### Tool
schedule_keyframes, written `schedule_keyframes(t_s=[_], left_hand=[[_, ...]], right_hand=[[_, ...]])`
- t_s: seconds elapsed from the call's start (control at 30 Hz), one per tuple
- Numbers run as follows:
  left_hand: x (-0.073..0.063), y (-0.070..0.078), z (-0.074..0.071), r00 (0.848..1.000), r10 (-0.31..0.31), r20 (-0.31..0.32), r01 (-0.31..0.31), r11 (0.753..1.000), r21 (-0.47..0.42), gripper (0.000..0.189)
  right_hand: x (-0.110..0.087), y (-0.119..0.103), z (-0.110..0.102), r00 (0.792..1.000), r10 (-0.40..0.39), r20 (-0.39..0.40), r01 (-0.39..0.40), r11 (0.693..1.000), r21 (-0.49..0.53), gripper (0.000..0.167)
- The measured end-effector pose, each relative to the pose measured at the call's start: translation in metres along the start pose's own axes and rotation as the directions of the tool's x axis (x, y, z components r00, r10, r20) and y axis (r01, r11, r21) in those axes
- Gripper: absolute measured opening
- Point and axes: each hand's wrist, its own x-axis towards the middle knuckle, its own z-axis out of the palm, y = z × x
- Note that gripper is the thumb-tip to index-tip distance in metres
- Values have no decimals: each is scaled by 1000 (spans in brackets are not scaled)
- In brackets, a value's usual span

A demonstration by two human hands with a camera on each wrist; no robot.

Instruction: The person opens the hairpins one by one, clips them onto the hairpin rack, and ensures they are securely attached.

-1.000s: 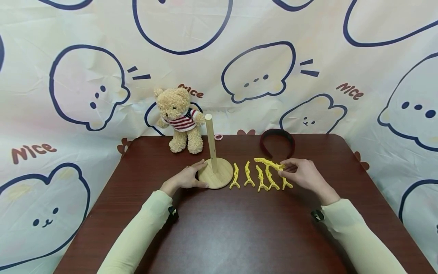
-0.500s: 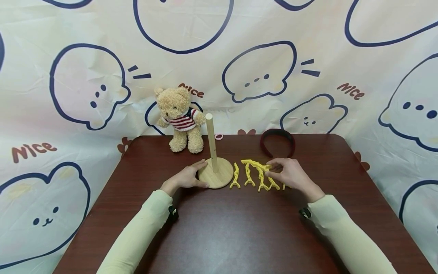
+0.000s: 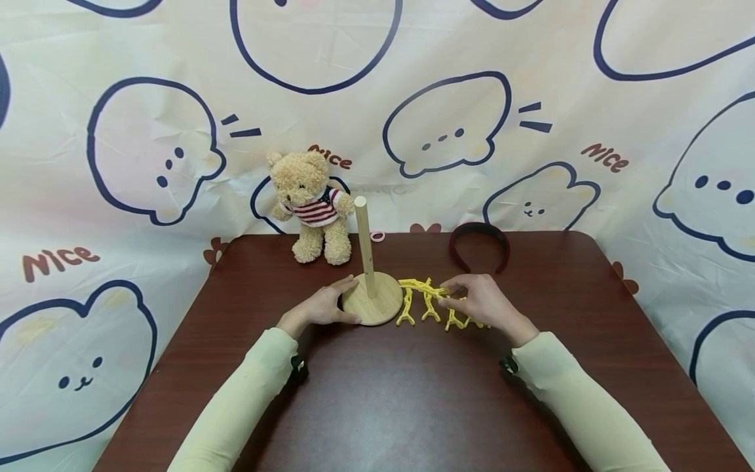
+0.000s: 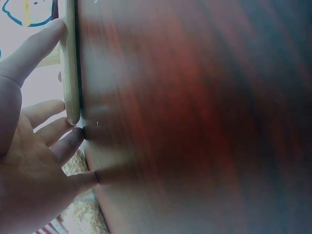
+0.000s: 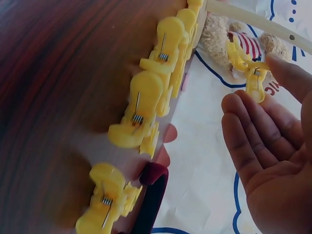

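Observation:
A wooden stand (image 3: 385, 303) with a round base and upright post (image 3: 364, 246) is on the brown table. My left hand (image 3: 318, 305) grips the left side of its base; in the left wrist view the thumb lies along the rim of the disc (image 4: 71, 73). Between thumb and fingertips my right hand (image 3: 479, 300) pinches a yellow hair clip (image 3: 417, 285) by its handle end. That clip (image 5: 256, 73) is raised over a row of several matching clips (image 3: 406, 311), its long end pointing left to the base. Small coiled springs show on the clips (image 5: 139, 109) in the right wrist view.
A teddy bear (image 3: 312, 210) in a striped shirt stands behind the stand. The dark red headband (image 3: 453, 252) lies at the table's back, beyond the clips. Near the back edge is a small pink ring (image 3: 377, 236). A printed cloth (image 3: 354, 118) hangs behind the table.
My right hand has carried the pinched clip leftward over the row, so its tip now reaches the edge of the base. The left hand has stayed at the stand.

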Motion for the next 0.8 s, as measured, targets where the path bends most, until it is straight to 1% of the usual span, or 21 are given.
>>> schedule_keyframes(t_s=[0.2, 0.33, 0.6, 0.8], left_hand=[[-1, 1, -1, 1000, 7, -2, -7, 1000, -3, 96], [0, 1, 0, 1000, 1, 1, -1, 1000, -11, 95], [2, -2, 1, 1000, 9, -6, -9, 1000, 3, 95], [2, -2, 1, 1000, 11, -7, -11, 1000, -1, 95]], right_hand=[[7, -4, 7, 1000, -27, 13, 28, 1000, -9, 27], [13, -6, 11, 999, -47, 15, 47, 999, 7, 24], [25, -12, 21, 999, -46, 29, 46, 999, 12, 25], [33, -18, 28, 998, -61, 29, 61, 998, 10, 25]])
